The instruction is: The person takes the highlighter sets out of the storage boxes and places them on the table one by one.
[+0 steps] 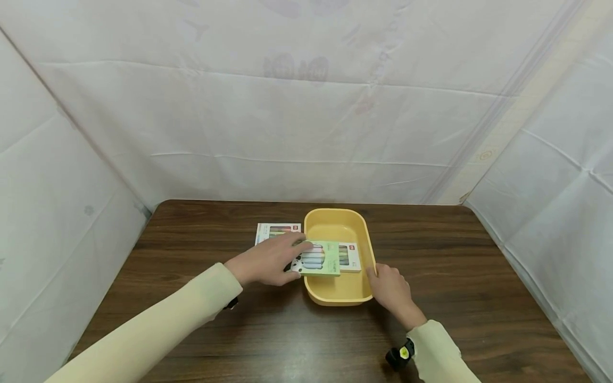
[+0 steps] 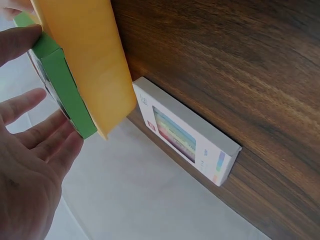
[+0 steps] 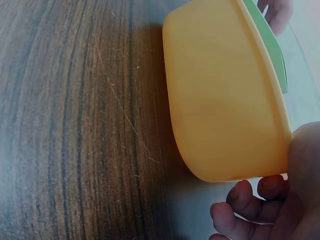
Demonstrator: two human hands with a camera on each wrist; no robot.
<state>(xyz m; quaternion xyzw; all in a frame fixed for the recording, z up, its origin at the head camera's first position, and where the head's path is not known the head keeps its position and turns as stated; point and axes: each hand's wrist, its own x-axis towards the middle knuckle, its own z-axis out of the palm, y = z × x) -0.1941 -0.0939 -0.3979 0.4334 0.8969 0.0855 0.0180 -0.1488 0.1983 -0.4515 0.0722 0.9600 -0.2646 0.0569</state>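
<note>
My left hand point(image 1: 273, 259) holds a flat green box of markers point(image 1: 330, 260) with a panda picture, thumb on one edge and fingers on another. That box lies across the left rim of a yellow plastic bin point(image 1: 335, 226), its right end over the inside. Within the bin, a white box point(image 1: 356, 259) with a clear window is partly covered by the green one. At the bin's right rim my right hand point(image 1: 391, 288) grips, thumb over the rim and fingers outside. Another white windowed box point(image 2: 185, 137) sits on the table left of the bin, partly behind my left hand in the head view.
The dark wood table point(image 1: 201, 234) bears the bin and boxes. White sheeting point(image 1: 287, 133) hangs behind the table's far edge and along both sides. A black band with a small device point(image 1: 401, 355) is on my right wrist.
</note>
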